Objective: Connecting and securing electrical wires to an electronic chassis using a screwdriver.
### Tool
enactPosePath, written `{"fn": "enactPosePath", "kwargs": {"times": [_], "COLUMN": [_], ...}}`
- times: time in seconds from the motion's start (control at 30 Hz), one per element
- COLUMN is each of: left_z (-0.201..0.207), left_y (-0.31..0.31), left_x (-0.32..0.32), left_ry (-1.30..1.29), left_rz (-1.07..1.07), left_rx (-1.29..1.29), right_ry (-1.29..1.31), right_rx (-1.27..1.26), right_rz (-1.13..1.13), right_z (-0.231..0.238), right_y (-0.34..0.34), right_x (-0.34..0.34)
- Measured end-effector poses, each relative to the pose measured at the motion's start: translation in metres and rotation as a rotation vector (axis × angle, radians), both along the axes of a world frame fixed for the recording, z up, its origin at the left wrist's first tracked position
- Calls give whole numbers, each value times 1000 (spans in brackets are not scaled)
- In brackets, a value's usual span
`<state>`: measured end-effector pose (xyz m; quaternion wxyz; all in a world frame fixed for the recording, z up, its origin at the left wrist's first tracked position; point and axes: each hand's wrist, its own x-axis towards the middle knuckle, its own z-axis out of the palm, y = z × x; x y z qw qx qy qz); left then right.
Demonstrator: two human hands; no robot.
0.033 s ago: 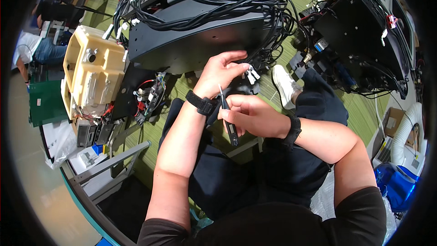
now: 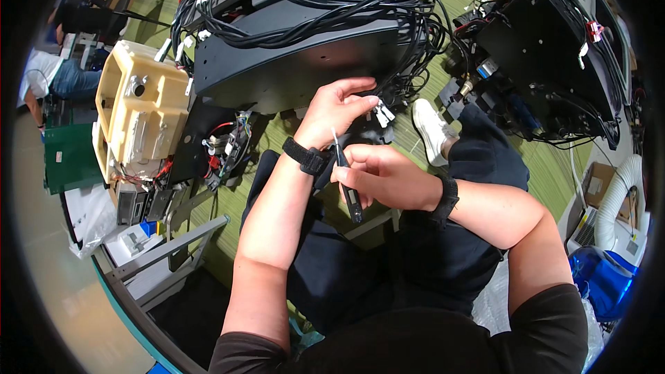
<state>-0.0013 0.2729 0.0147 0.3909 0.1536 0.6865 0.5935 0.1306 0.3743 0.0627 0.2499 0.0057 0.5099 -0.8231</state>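
Observation:
A slim black screwdriver (image 2: 352, 194) with a thin metal tip is in my right hand (image 2: 391, 176), fingers closed round its handle. The tip points up and away from me, beside my left wrist. My left hand (image 2: 331, 112) reaches under the lower edge of a large black metal housing (image 2: 305, 62). Its thumb and index finger close on thin black cables (image 2: 398, 90); the other fingers are partly hidden. White cable labels or connectors (image 2: 383, 114) hang just beyond the thumb.
A thick bundle of black cables (image 2: 305, 33) lies across the housing. At the left stand a cream plastic casing (image 2: 156, 107) and loose wiring (image 2: 225, 142); at the right, another black wired unit (image 2: 547, 48). A metal frame (image 2: 170, 246) runs by my left leg. Another person (image 2: 66, 76) sits far left.

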Motion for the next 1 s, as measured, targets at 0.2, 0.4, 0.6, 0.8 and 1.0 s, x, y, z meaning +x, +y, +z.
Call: {"fn": "enactPosePath", "kwargs": {"times": [0.2, 0.4, 0.6, 0.8, 1.0], "left_z": [-18, -19, 6, 81, 169], "left_y": [15, 20, 0, -29, -14], "left_x": [4, 10, 21, 37, 33], "left_ry": [19, 36, 43, 272, 474], "left_rz": [2, -35, 3, 43, 1], "left_rx": [-19, -71, 8, -117, -127], "right_ry": [44, 24, 43, 201, 302], "right_rx": [-22, -24, 37, -108, -111], "right_rz": [3, 28, 40, 20, 21], "right_z": [5, 9, 15, 36, 44], "right_y": [8, 9, 13, 29, 39], "right_x": [2, 0, -5, 3, 10]}}
